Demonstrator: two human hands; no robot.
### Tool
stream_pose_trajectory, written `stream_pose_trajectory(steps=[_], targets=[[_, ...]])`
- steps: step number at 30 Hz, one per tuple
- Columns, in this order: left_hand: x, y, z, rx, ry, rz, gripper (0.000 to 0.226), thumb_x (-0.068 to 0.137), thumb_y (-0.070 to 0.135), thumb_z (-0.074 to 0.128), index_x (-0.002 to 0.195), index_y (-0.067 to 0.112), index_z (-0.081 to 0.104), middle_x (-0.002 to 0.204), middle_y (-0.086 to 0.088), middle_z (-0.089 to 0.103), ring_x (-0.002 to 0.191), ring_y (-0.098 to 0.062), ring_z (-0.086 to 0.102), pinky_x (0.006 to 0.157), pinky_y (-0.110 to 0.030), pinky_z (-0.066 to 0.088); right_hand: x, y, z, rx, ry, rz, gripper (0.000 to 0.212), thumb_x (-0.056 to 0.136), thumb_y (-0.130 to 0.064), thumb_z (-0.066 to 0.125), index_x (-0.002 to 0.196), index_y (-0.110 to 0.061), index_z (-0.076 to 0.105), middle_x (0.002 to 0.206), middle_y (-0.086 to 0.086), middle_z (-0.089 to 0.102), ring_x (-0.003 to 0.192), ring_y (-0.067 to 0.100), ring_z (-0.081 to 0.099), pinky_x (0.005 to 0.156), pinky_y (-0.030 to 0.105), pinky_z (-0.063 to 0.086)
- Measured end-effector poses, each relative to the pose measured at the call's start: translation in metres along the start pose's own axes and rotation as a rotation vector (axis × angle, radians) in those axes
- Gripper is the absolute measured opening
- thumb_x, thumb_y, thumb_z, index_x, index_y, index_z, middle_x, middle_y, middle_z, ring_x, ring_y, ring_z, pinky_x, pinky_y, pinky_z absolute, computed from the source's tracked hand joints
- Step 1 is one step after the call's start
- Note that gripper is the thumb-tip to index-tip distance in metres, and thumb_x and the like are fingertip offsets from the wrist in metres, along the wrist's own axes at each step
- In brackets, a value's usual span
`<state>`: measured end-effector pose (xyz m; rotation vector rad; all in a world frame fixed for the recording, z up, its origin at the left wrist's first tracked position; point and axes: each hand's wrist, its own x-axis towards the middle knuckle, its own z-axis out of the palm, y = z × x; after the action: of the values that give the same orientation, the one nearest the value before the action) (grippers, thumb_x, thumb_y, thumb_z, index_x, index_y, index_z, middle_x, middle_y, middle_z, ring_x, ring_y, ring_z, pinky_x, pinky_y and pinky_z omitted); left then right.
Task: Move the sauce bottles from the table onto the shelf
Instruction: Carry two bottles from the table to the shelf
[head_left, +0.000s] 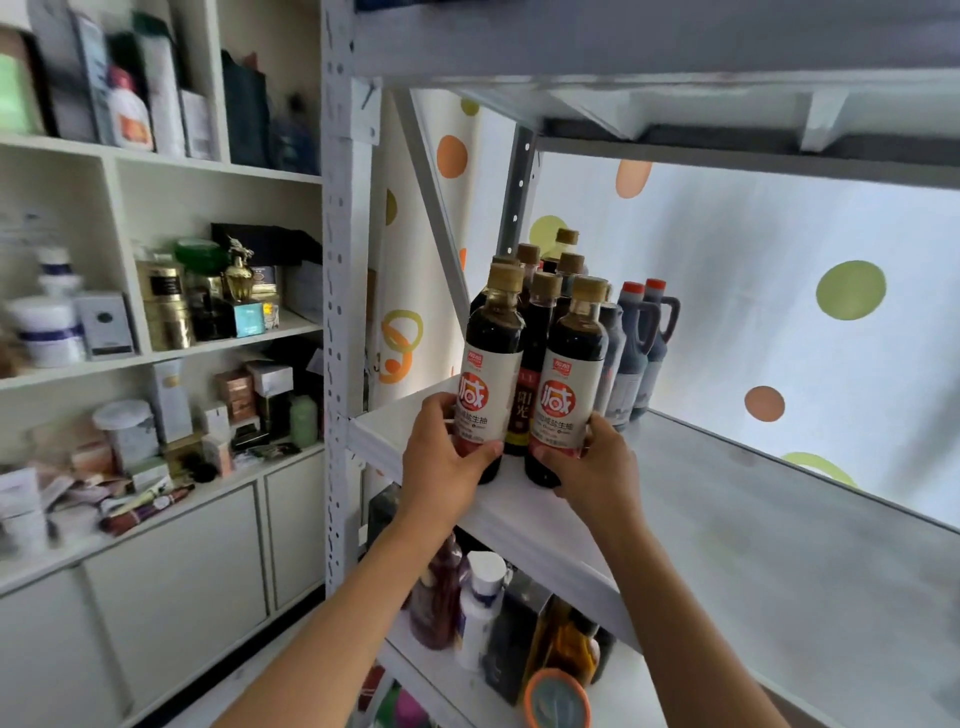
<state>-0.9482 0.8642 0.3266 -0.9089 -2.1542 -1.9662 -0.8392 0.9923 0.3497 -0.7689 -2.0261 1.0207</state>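
Two dark soy sauce bottles with gold caps and white-and-red labels stand at the front left of the white metal shelf (727, 519). My left hand (441, 457) grips the left bottle (491, 364) low on its label. My right hand (597, 467) grips the right bottle (571, 374) near its base. Both bottles are upright, their bases at the shelf board. Behind them stand several more gold-capped dark bottles (540, 322) and two red-capped jugs with handles (644, 343).
The shelf board stretches bare to the right. The grey upright post (337, 312) and a diagonal brace (436, 208) stand at the left. The lower shelf (415, 644) holds assorted bottles. A white cabinet (156, 364) crowded with boxes and jars lies to the left.
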Motion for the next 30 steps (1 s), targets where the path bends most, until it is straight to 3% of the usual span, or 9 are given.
stream_pose_trajectory(steps=[2,4,14,20,26,30], targets=[[0.008,-0.005,-0.003,0.017,0.008,0.006,0.065,0.073,0.025,0.084,0.126,0.024,0.046,0.124,0.007,0.059,0.108,-0.01,0.058,0.093,-0.031,0.052,0.003,0.001,0.005,0.025,-0.001,0.014,0.04,0.075,-0.02,0.084,0.107,-0.025,0.06,0.091,-0.016,0.064,0.092,0.015,0.068,0.075,0.042,0.061],[0.017,-0.01,-0.006,0.029,0.005,0.006,0.067,0.073,0.025,0.084,0.128,0.022,0.046,0.125,0.005,0.06,0.109,-0.012,0.059,0.096,-0.036,0.052,0.003,-0.001,0.006,0.005,0.018,0.016,0.041,0.075,-0.024,0.084,0.11,-0.023,0.062,0.094,-0.013,0.065,0.092,0.014,0.067,0.077,0.037,0.059],[0.043,-0.021,-0.011,0.057,-0.061,0.01,0.066,0.083,0.017,0.076,0.139,0.015,0.04,0.134,-0.005,0.057,0.121,-0.02,0.055,0.099,-0.029,0.043,0.0,0.0,0.01,0.0,0.08,0.039,0.04,0.079,-0.028,0.081,0.112,-0.022,0.059,0.099,-0.011,0.064,0.089,0.013,0.062,0.067,0.023,0.046],[0.047,-0.03,-0.009,0.194,-0.11,0.099,0.064,0.091,0.027,0.066,0.143,0.021,0.031,0.139,-0.003,0.054,0.124,-0.022,0.054,0.103,-0.039,0.045,0.007,-0.001,0.009,0.038,0.065,0.084,0.037,0.084,-0.023,0.077,0.114,-0.02,0.058,0.1,-0.01,0.061,0.085,0.009,0.056,0.056,0.013,0.036],[0.044,-0.039,-0.006,0.27,-0.109,0.11,0.076,0.094,0.032,0.06,0.153,0.021,0.014,0.147,-0.003,0.045,0.128,-0.019,0.049,0.097,-0.024,0.037,0.001,0.007,0.017,0.029,0.106,0.048,0.039,0.085,-0.026,0.076,0.119,-0.02,0.058,0.114,-0.006,0.068,0.096,0.013,0.062,0.067,0.019,0.044],[0.043,-0.042,-0.006,0.309,-0.107,0.122,0.07,0.093,0.036,0.061,0.15,0.019,0.024,0.143,-0.003,0.049,0.126,-0.021,0.051,0.096,-0.029,0.042,-0.001,0.007,0.022,-0.04,0.095,0.059,0.038,0.087,-0.028,0.072,0.119,-0.021,0.052,0.119,-0.002,0.067,0.105,0.02,0.063,0.078,0.032,0.051]])
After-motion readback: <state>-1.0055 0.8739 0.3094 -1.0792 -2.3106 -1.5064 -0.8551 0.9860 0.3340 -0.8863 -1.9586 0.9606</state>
